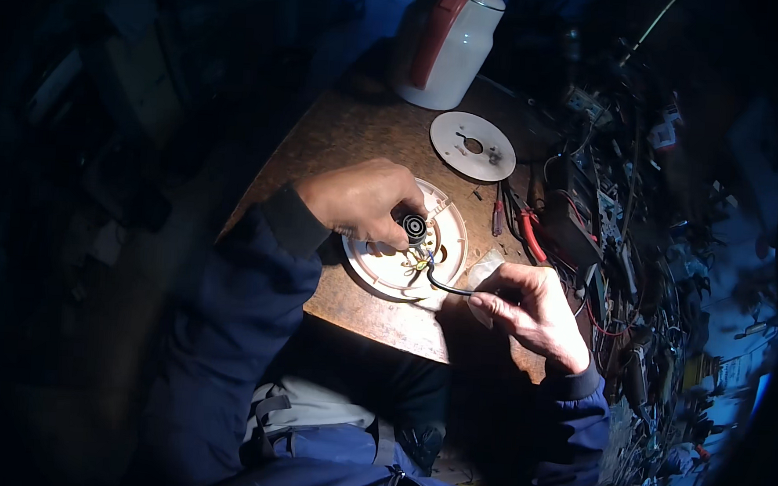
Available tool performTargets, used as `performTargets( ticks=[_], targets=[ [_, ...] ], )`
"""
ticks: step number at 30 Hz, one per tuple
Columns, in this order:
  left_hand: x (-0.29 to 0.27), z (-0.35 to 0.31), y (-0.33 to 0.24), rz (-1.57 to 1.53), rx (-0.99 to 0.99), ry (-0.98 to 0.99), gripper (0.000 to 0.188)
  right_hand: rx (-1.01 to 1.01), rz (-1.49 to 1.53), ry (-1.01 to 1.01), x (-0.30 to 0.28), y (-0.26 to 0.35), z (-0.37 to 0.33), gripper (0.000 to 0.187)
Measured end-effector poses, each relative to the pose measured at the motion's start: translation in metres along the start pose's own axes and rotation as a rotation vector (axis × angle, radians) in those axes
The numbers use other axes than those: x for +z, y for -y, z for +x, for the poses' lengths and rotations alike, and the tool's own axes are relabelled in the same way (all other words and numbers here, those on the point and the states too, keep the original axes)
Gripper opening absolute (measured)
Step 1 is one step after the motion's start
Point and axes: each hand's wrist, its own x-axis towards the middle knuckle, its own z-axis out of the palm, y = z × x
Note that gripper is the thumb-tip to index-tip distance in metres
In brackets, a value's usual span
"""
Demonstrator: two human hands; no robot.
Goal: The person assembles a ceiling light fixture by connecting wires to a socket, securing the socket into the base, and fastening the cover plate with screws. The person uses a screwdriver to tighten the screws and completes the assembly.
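Note:
My left hand [362,199] grips a round black kettle-base connector [414,228] between thumb and fingers, its ringed face turned up. Beneath it lies a white round plastic kettle base [454,231], with its inside showing. Several thin wires, some yellow-green and blue, run from below the connector to a black power cord [446,286]. My right hand [537,314] pinches this cord to the right of the base. Where the wires end under the connector is too small to make out.
A white electric kettle [458,57] with a red handle stands at the far side of the brown worktop [292,154]. Near it lies a white disc [491,149] with a central hole. Red-handled pliers [532,238] and a small screwdriver [498,217] are at right, beside heaped tools and wires.

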Motion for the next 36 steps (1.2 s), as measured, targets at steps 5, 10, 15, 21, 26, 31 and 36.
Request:
performTargets(
  ticks=[5,10,15,21,26,31,36],
  targets=[
    [0.002,0.0,0.001,0.079,0.051,-0.023,0.052,0.05,0.085,0.032,-0.003,-0.019,0.006,0.02],
    [0.013,-0.014,0.003,0.053,0.211,-0.224,0.035,0.022,0.1,0.005,0.01,-0.022,-0.003,0.018],
    [0.021,-0.017,0.003,0.024,0.091,-0.278,0.044,-0.09,0.12,-0.161,0.023,-0.022,-0.016,0.023],
    [0.023,-0.019,-0.007,0.113,-0.023,-0.269,0.049,-0.036,-0.094,-0.202,0.01,-0.032,-0.043,0.026],
    [0.03,-0.026,-0.005,0.111,-0.126,-0.298,0.058,-0.158,-0.286,-0.309,0.021,-0.039,-0.047,0.019],
    [0.022,-0.02,-0.015,0.105,-0.108,-0.219,0.059,-0.262,-0.258,-0.366,0.025,-0.04,-0.05,0.015],
    [0.013,-0.003,0.008,0.021,0.175,-0.004,0.059,-0.258,-0.285,-0.292,0.019,-0.022,-0.054,0.013]
  ],
)
